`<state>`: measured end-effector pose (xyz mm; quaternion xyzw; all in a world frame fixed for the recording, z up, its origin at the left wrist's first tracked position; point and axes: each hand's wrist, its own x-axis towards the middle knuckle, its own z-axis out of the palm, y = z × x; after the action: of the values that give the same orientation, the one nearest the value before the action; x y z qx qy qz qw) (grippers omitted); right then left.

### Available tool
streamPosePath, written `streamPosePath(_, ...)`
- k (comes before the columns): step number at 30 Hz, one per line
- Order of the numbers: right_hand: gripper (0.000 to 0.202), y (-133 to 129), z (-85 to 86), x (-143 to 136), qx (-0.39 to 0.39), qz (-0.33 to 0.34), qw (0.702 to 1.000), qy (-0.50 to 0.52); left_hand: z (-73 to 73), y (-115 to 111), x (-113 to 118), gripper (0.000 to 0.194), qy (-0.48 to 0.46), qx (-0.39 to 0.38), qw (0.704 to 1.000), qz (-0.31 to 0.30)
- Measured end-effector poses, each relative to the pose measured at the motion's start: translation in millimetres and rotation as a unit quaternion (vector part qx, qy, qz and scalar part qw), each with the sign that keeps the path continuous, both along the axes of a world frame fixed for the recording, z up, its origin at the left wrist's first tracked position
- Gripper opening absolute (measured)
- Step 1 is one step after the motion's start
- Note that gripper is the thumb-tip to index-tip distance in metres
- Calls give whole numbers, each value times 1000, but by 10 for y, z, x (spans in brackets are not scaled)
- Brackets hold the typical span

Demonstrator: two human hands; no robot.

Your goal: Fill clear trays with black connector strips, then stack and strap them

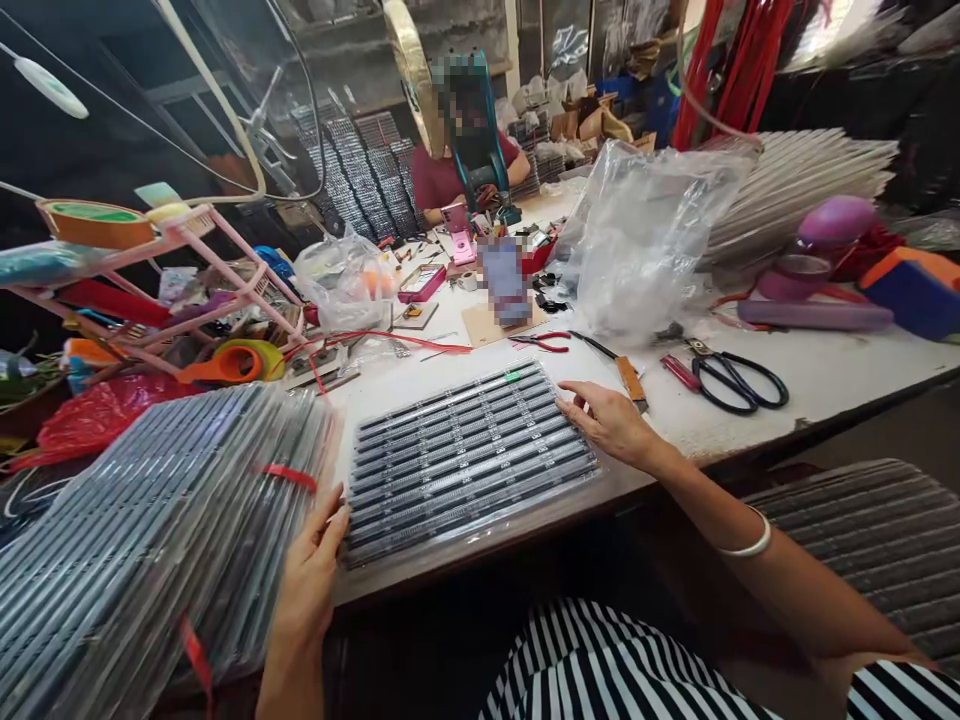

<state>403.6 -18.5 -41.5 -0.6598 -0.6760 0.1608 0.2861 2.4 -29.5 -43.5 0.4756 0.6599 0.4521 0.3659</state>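
Was apparently steadying a rectangular pack of dark strips in clear plastic on the white bench, with left hand and right hand curled at opposite edges; could not tell whether gripping. Next, likely needed even support along both sides.

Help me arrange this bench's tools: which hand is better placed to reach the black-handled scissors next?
Likely the right hand: it is at the right edge of the plastic-wrapped pack, nearer the scissors. The left hand is at the opposite edge, farther away.
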Motion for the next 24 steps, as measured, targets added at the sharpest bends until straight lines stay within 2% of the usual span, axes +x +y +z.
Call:
streamPosePath(2, 46, 32, -4, -19, -12, 6, 1000, -23, 43, 55, 20, 59, 21, -7, 1000, -10)
streamPosePath(8, 52, 122, 78, -134, -79, 44, 991, -103, 148, 315, 154, 44, 164, 27, 985, -43)
streamPosePath(14, 56, 218, 146, -165, -120, 44, 978, -164, 129, 418, 87, 42, 157, 20, 986, -52)
streamPosePath(20, 57, 328, -10, -54, -135, 18, 987, -87, 141, 528, 71, 43, 115, 4, 992, -61)
streamPosePath(24, 61, 395, -31, 32, -144, -1, 990, -16, 131, 627, 43, 40, 99, -7, 994, -43)
